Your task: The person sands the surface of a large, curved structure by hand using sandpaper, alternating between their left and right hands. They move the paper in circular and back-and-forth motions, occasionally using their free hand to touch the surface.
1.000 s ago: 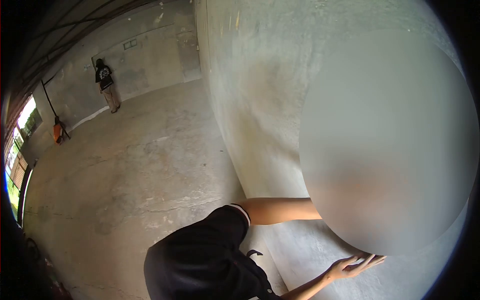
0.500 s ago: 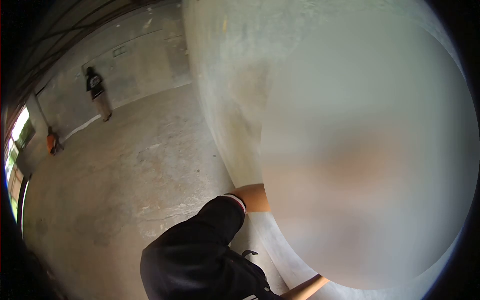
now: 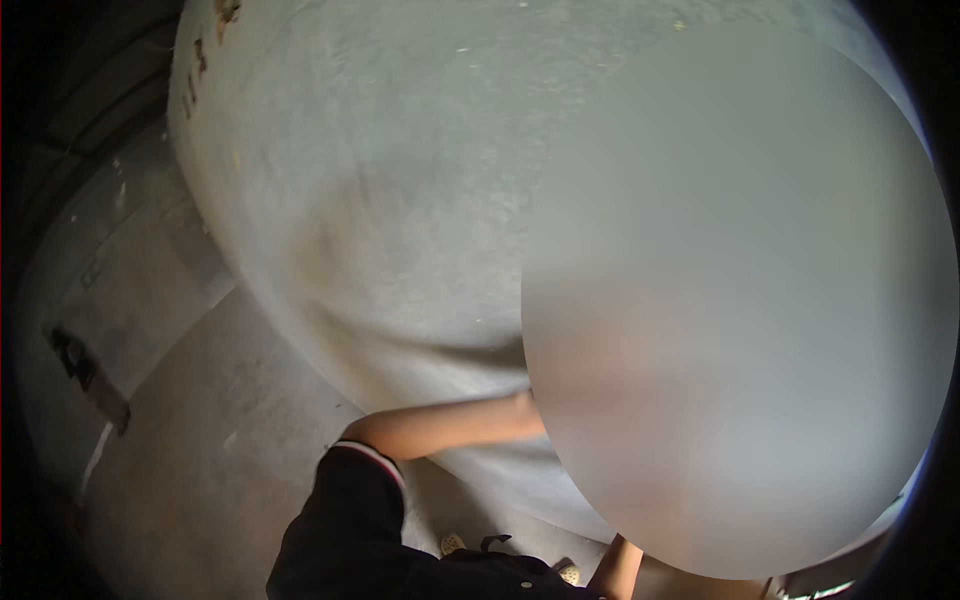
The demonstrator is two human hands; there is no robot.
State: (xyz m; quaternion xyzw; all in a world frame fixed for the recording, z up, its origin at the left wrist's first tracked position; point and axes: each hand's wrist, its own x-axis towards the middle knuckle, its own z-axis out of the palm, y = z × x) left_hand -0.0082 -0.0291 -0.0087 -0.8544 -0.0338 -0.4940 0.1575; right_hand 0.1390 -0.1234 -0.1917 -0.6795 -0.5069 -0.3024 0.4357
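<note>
A large blurred patch covers the right half of the head view and hides both of my hands. My left forearm [image 3: 450, 425] comes out of a dark short sleeve [image 3: 350, 500] and reaches right, along a pale grey concrete wall [image 3: 400, 220], until the patch cuts it off near the wrist. Low in the view, a short piece of my right forearm [image 3: 620, 568] runs up into the same patch. Whether either hand touches the wall or holds anything cannot be seen. A soft shadow lies on the wall just above my left forearm.
Another person [image 3: 88, 385] stands far off at the left, by the far wall. The concrete floor [image 3: 230, 450] meets the near wall along a slanting edge. My patterned shoes [image 3: 453, 543] show at the bottom. Rough reddish marks [image 3: 228, 12] scar the wall's upper left.
The view has swung towards the near wall, which now fills more of it. The distant person sits farther left and lower. More of my left forearm shows, and my shoes have come into view.
</note>
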